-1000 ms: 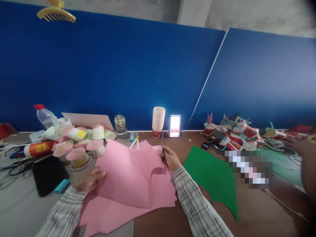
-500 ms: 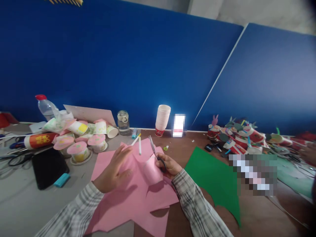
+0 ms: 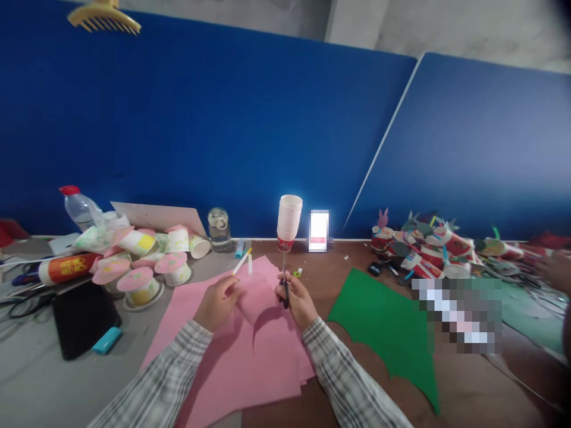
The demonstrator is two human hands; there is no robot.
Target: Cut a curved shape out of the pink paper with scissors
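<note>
Pink paper sheets (image 3: 250, 351) lie stacked on the table in front of me. My left hand (image 3: 217, 300) pinches the upper edge of the top sheet. My right hand (image 3: 298, 300) grips scissors (image 3: 284, 279) by their black handles, blades pointing up and away, right beside the left hand over the far part of the pink paper. Two markers (image 3: 243, 260) lie just beyond the paper's far edge.
A stack of white paper cups (image 3: 288, 221) stands at the blue wall. Decorated cups (image 3: 143, 264), a water bottle (image 3: 79, 207), a glass jar (image 3: 218, 226) and a black tablet (image 3: 83, 318) crowd the left. Green paper (image 3: 379, 321) and a craft pile (image 3: 432, 246) lie right.
The pink sheet that was lifted and curled now lies flatter. My left hand moved in from the paper's left edge to its far edge, close to my right hand; the scissors stand more upright.
</note>
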